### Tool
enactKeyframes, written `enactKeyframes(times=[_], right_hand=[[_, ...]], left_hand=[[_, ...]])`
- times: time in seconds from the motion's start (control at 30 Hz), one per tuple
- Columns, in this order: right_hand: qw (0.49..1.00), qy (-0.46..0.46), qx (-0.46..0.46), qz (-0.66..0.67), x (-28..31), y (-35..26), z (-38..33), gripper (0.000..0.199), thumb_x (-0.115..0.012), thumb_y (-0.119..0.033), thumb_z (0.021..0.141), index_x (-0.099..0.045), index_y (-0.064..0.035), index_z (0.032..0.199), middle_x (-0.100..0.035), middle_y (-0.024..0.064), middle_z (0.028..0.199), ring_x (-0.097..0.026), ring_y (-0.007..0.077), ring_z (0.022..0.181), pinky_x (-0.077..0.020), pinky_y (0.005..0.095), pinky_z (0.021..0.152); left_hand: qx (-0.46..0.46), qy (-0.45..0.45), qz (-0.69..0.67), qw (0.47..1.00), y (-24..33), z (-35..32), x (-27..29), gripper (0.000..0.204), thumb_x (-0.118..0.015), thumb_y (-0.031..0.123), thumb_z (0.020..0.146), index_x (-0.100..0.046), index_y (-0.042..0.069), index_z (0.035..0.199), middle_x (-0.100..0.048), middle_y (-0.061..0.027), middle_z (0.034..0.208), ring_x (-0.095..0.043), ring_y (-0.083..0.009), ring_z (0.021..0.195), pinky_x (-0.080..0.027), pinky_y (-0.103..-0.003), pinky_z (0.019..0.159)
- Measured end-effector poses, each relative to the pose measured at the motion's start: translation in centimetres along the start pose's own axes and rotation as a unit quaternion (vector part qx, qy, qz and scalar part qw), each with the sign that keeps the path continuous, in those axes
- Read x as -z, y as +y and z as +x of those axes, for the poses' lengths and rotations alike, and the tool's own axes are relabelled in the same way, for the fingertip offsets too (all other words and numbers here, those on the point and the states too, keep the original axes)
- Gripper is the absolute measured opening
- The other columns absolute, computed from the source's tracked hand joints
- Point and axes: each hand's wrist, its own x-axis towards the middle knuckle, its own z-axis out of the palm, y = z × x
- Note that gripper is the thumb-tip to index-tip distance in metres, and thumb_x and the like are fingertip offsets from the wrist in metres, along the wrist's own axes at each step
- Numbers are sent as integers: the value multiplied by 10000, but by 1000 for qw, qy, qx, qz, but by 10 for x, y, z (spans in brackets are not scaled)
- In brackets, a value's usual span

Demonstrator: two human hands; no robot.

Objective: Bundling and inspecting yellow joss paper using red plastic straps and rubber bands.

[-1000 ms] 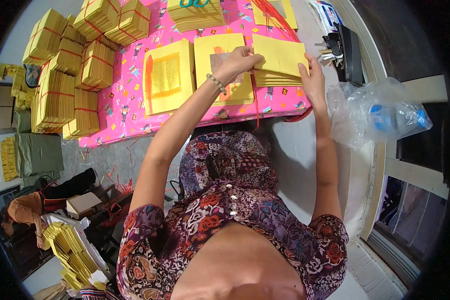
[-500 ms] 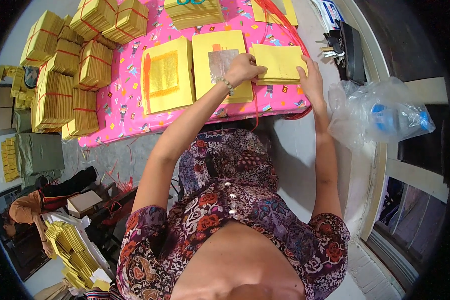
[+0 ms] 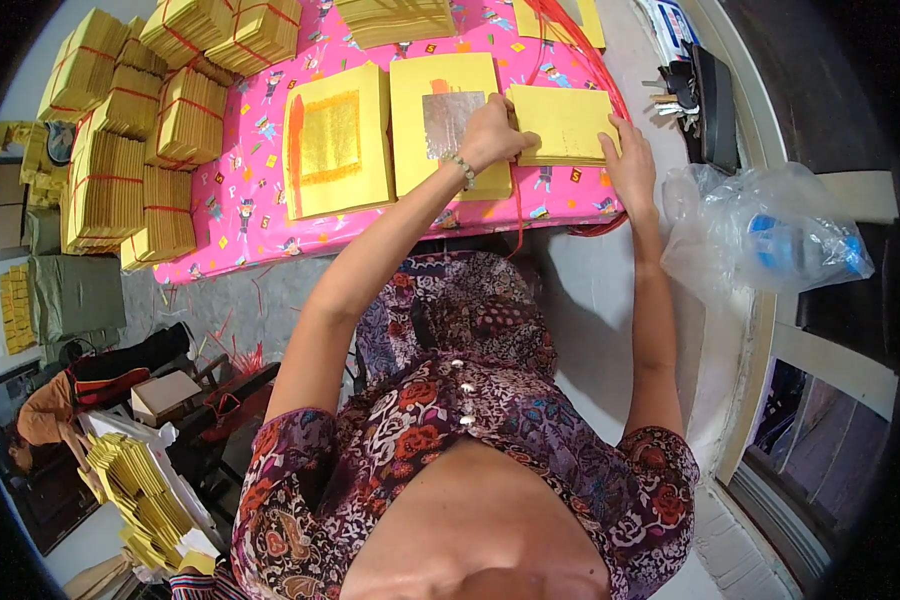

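A small stack of folded yellow paper (image 3: 565,122) lies at the right front of the pink table, with my two hands on its opposite sides. My left hand (image 3: 495,137), with a beaded bracelet at the wrist, grips the left edge, its thumb at the near corner. At the right edge are the thumb and fingertips of my right hand (image 3: 630,170), slightly curled. Beneath my left wrist lies a stack of yellow sheets with a silver patch (image 3: 450,125), partly covered by that hand. Farther left is another yellow stack with a gold patch and orange border (image 3: 330,135).
Bundles of yellow paper tied with red string (image 3: 105,185) are piled at the table's left. Red strings (image 3: 585,50) hang over the right side. Keys (image 3: 675,100), a black case (image 3: 713,110) and a clear plastic bag (image 3: 710,225) are farther right. Another person (image 3: 45,410) is at lower left.
My left thumb has slid from the top of the folded stack toward its left edge. My right hand has shifted slightly right and down along the right edge. The view has tilted a little.
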Motion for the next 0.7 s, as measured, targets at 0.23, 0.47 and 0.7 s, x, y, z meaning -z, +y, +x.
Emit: enactKeyframes(times=[0.23,0.47,0.7], right_hand=[[998,32,16,45,10,-3,2,313,-504,-219,952,-564,-52,1209,-588,171,1154,-542,360,1076,-416,429,944],[977,109,160,92,46,-80,-2,225,-535,-132,931,-638,-41,1109,-619,130,1086,-574,297,1042,-441,393,923],[936,-103,328,76,7,-134,-20,232,-693,-173,791,-651,-64,991,-618,69,933,-589,245,883,-475,380,755]], left_hand=[[-80,49,-42,995,-1,-18,17,681,-774,339,721,-479,-83,1166,-663,-176,835,-671,-293,773,-531,-367,690],[-175,-12,95,980,-38,-72,78,430,-739,264,789,-567,37,1111,-652,-130,873,-656,-259,826,-522,-365,729],[-223,-23,219,950,-69,-97,82,455,-796,268,685,-558,66,1016,-580,-133,951,-554,-321,947,-476,-405,835]])
